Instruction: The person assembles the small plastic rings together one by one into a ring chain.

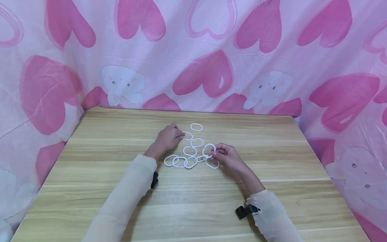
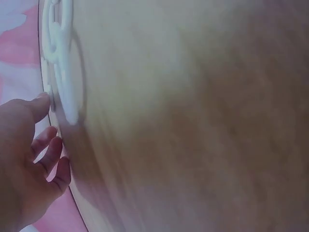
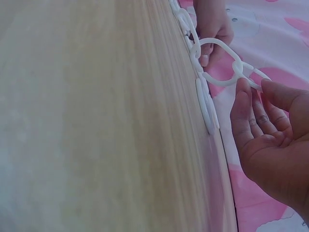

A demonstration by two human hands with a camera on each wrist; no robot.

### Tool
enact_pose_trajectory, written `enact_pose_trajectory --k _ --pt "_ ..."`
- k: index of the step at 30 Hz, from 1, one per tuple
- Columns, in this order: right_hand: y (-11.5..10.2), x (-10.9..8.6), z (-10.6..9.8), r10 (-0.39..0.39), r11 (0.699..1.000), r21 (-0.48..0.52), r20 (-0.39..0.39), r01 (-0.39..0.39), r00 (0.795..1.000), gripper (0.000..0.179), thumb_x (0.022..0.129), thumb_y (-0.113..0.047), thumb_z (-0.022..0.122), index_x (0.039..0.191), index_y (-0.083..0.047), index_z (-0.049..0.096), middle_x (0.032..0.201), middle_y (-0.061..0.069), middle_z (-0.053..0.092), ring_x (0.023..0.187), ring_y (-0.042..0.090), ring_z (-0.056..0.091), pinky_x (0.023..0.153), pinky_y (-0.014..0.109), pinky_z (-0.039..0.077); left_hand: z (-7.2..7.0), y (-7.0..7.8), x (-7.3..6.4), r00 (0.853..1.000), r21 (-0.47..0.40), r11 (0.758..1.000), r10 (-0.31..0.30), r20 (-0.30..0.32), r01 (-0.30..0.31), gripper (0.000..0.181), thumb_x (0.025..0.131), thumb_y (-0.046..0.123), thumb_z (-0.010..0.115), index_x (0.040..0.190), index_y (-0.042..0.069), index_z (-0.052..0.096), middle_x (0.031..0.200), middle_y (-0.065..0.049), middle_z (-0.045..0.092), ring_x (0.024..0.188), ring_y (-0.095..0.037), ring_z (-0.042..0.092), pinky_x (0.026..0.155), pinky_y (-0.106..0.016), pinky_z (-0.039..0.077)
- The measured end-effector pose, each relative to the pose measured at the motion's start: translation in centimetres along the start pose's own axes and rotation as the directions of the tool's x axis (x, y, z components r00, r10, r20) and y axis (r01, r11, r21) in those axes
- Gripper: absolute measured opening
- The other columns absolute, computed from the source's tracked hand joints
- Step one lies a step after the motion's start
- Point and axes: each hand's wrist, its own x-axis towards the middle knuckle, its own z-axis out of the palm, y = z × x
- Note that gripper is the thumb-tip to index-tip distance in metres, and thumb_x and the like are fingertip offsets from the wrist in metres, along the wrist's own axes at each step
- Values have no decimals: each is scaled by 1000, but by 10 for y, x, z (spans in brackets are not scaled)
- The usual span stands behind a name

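My right hand [image 1: 228, 158] pinches a white oval plastic chain link [image 1: 203, 150] between thumb and fingertips, raised off the wooden table. In the right wrist view, this link is joined to another link [image 3: 219, 41], part of a chain leading down to the table. Leftward along the table lie more joined links [image 1: 164, 160]. My left hand [image 1: 167, 137] pinches the left end of a separate link [image 1: 192, 136] at the table surface; its thumb and finger cover that end. In the left wrist view, the other fingers of this hand [image 2: 24, 154] are bent and hold nothing.
Beyond the hands lies a single loose link [image 1: 196, 123]. Two more links [image 1: 203, 142] lie between the hands, just behind the chain. The wooden table [image 1: 193, 208] backs onto a pink heart-patterned curtain [image 1: 163, 67], which also hangs along both sides.
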Motion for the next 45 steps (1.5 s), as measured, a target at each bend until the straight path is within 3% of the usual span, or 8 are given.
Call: enact_pose_trajectory --k 10,16,20,27,33,36,40,45 --pt "0 -1 -2 6 1000 -1 -7 -6 1000 28 100 3 53 121 22 49 93 -3 72 84 4 70 81 20 61 -1 -6 -2 995 -118 989 -90 -35 86 13 97 18 67 97 9 76 98 -8 71 91 -23 64 86 -40 55" --pt "-2 -2 -2 3 1000 -4 -6 -3 1000 29 100 3 53 121 22 49 93 -3 73 85 4 70 82 20 60 -1 -10 -4 992 -238 968 -101 -71 81 14 96 17 67 93 7 76 90 -9 76 85 -23 67 83 -39 55" --pt "-1 -1 -2 2 1000 -10 -9 -2 1000 29 100 3 53 121 22 49 90 -6 72 84 4 70 81 21 60 -1 -13 -3 982 -278 953 -154 -113 117 12 96 14 66 95 6 76 90 -10 75 86 -23 67 82 -38 55" --pt "2 -1 -3 3 1000 -4 -18 -3 1000 27 99 4 54 119 22 50 90 -5 73 83 4 70 80 21 61 -2 -8 1 967 -236 949 -235 -95 207 17 96 21 67 102 6 74 99 -11 75 93 -27 68 85 -44 56" --pt "3 0 -4 -13 1000 -1 -8 13 1000 28 99 4 54 119 23 48 90 -6 73 83 3 70 81 20 61 -4 -3 1 959 -202 945 -276 -59 259 17 96 21 67 91 5 71 93 -11 72 84 -24 64 76 -39 54" --pt "4 1 -4 -3 1000 -2 -15 3 1000 25 99 5 54 117 21 50 89 -7 73 83 3 70 80 20 61 -5 -2 0 962 -196 946 -270 -46 256 19 96 18 66 83 5 69 88 -11 71 78 -23 62 74 -37 53" --pt "4 0 -4 4 1000 -4 -19 -4 1000 21 98 5 55 115 18 54 89 -7 73 83 4 70 80 20 61 -2 -2 -1 975 -118 970 -219 -27 214 26 97 15 62 73 5 64 88 -12 67 80 -24 60 79 -40 54" --pt "4 0 -4 14 1000 -8 -23 -14 1000 22 99 4 54 117 17 53 90 -6 73 83 4 70 80 20 61 -1 1 -2 983 -9 983 -183 20 184 23 98 14 56 80 2 62 100 -17 61 92 -30 59 90 -47 55"
